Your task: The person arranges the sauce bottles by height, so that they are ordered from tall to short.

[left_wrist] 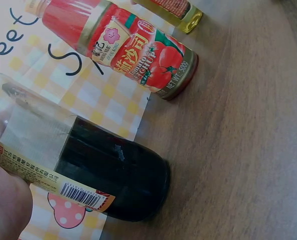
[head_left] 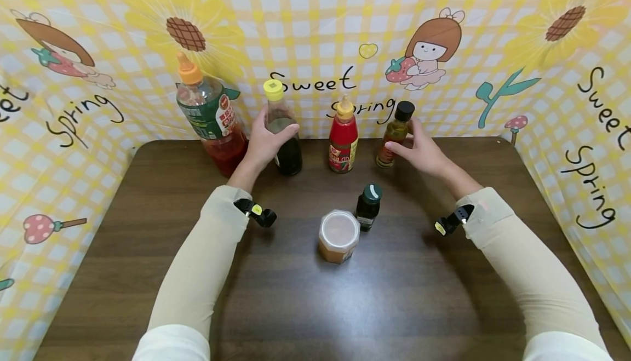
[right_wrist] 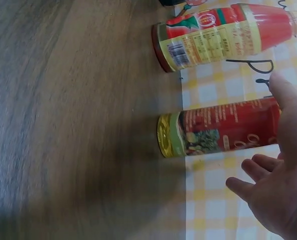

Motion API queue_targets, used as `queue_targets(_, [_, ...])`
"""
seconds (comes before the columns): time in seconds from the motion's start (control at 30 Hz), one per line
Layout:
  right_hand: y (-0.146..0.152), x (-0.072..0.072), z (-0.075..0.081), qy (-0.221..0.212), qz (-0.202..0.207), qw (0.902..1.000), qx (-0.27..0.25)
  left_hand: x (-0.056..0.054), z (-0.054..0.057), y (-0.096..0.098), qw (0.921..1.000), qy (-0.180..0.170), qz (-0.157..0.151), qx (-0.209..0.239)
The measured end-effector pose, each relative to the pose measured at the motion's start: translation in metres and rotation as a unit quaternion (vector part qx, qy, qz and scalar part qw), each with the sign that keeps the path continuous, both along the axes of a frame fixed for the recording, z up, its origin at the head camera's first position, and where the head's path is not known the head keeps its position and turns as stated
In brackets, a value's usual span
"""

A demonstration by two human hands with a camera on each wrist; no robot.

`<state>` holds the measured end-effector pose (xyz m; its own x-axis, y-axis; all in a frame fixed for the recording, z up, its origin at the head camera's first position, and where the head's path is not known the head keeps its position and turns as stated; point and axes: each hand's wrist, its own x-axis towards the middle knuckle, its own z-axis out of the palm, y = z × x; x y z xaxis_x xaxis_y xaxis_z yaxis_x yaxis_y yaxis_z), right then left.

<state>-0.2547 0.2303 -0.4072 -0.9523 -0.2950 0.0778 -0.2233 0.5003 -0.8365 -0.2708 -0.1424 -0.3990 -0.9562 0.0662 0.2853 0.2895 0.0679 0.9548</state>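
Observation:
My left hand [head_left: 266,141] holds a glass vinegar bottle [head_left: 290,158] with a yellow cap, its thumb across the front and fingers behind. Dark liquid fills the lower part of this bottle in the left wrist view, where the hand [left_wrist: 8,200] shows at the left edge. My right hand [head_left: 425,152] is around a small oil bottle [head_left: 396,131] with a black cap and red label. In the right wrist view its thumb [right_wrist: 284,92] overlaps the oil bottle [right_wrist: 208,129], while several fingers stand spread below it. A red ketchup bottle [head_left: 343,144] stands between the hands.
A large sauce bottle [head_left: 209,112] with an orange nozzle stands left of my left hand. Nearer me are a dark green-capped small bottle [head_left: 368,207] and a white-lidded jar [head_left: 339,235], side by side. A checked cloth [head_left: 305,16] hangs behind the brown table [head_left: 394,306].

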Motion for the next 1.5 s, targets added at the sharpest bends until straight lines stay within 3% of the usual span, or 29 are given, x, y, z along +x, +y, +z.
queue_targets(0.33, [0.026,0.027,0.011,-0.032,0.005,0.9975,0.063,-0.002,-0.002,0.000,1.0000,0.001,0.001,0.004])
queue_targets(0.67, [0.035,0.062,0.022,-0.013,0.032,0.9949,0.095,-0.003,-0.002,0.000,0.9999,0.005,0.001,0.010])
queue_targets(1.1, [0.013,0.106,0.024,0.007,0.098,0.9935,0.059,-0.003,-0.003,-0.001,0.9999,0.013,-0.002,0.006])
queue_targets(1.5, [-0.018,0.124,0.008,0.047,0.166,0.9849,0.002,0.000,0.001,0.000,1.0000,-0.001,0.001,0.004])
